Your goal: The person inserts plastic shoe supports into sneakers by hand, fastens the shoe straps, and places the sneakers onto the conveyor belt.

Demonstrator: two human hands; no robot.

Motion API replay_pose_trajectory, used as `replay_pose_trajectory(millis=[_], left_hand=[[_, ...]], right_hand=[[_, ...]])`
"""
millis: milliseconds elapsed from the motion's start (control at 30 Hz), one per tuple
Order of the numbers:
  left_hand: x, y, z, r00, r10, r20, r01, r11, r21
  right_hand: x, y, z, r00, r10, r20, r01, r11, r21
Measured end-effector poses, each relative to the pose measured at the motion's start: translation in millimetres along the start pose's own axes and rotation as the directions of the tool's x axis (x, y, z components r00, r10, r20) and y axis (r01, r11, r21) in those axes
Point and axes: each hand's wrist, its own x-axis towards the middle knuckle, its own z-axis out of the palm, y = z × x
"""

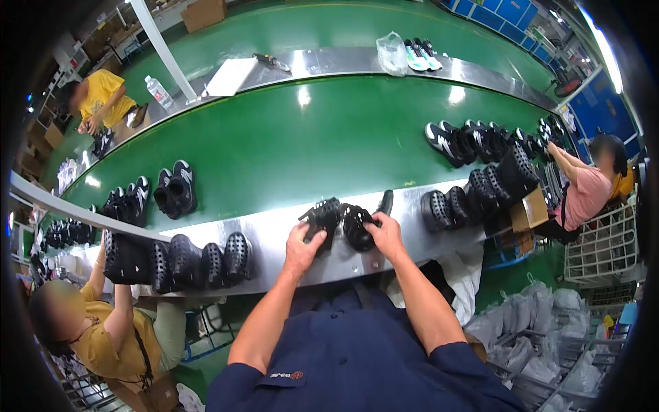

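Over the metal ledge [295, 270] in front of me are two black shoes. My left hand [305, 246] grips the left shoe [324, 218], thumb on its near side. My right hand [384, 235] holds the right shoe [357, 227] by its near right side. The two shoes sit side by side, close to each other. A small dark object [386, 202] stands just beyond my right hand; I cannot make out what it is. Perforated black shoes stand on the ledge on both sides, one group at the left [213, 262] and one at the right [458, 204].
A green belt [343, 137] carries black-and-white shoes at left [182, 189] and right [449, 143]. Beyond it are a bottle [158, 92], white sheet [232, 76] and plastic bag [392, 55]. People work at left [113, 336], right [589, 185] and far left [106, 99].
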Motion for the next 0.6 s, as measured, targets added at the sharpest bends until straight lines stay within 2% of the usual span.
replay_pose_trajectory(millis=[33, 67, 100, 167, 200, 367, 400, 500, 533, 600], left_hand=[[0.7, -16.0, 2.2, 0.995, 0.084, -0.055, -0.077, 0.991, 0.108], [-3.3, -15.1, 0.9, 0.999, 0.041, -0.013, -0.039, 0.992, 0.118], [-10.5, -3.8, -3.0, 0.999, -0.011, 0.039, 0.006, 0.99, 0.142], [-18.5, 10.9, -9.4, 0.988, 0.021, 0.15, -0.053, 0.976, 0.212], [-24.3, 24.3, -9.3, 0.992, 0.006, 0.128, -0.029, 0.983, 0.179], [-28.7, 16.6, -20.1, 0.984, 0.037, 0.172, -0.082, 0.962, 0.261], [-29.4, 22.8, -25.8, 0.981, 0.031, 0.193, -0.086, 0.955, 0.285], [-30.4, 36.0, -35.5, 0.968, 0.038, 0.247, -0.121, 0.936, 0.331], [-31.6, 36.3, -36.9, 0.966, 0.042, 0.256, -0.129, 0.934, 0.333], [-33.9, 32.5, -41.3, 0.952, 0.056, 0.3, -0.155, 0.935, 0.319]], right_hand=[[2.9, -8.5, -6.8, 0.998, -0.055, -0.004, 0.052, 0.961, -0.272], [0.5, -17.6, -15.4, 0.998, -0.058, 0.001, 0.051, 0.876, -0.48], [-2.8, -13.2, -19.9, 0.993, -0.116, -0.024, 0.085, 0.832, -0.548], [-9.2, -29.2, -27.1, 1.0, -0.023, -0.018, 0.006, 0.767, -0.642], [-12.3, -29.7, -29.7, 0.997, -0.064, -0.038, 0.023, 0.755, -0.655], [-25.0, -40.1, -25.8, 0.974, -0.197, -0.109, 0.061, 0.697, -0.714], [-31.2, -43.4, -25.7, 0.928, -0.353, -0.119, 0.136, 0.619, -0.774], [-35.0, -51.6, -29.1, 0.877, -0.479, -0.049, 0.293, 0.612, -0.734], [-34.3, -43.7, -27.3, 0.862, -0.508, 0.009, 0.371, 0.617, -0.694], [-38.4, -38.4, -18.8, 0.909, -0.409, 0.076, 0.323, 0.579, -0.749]])
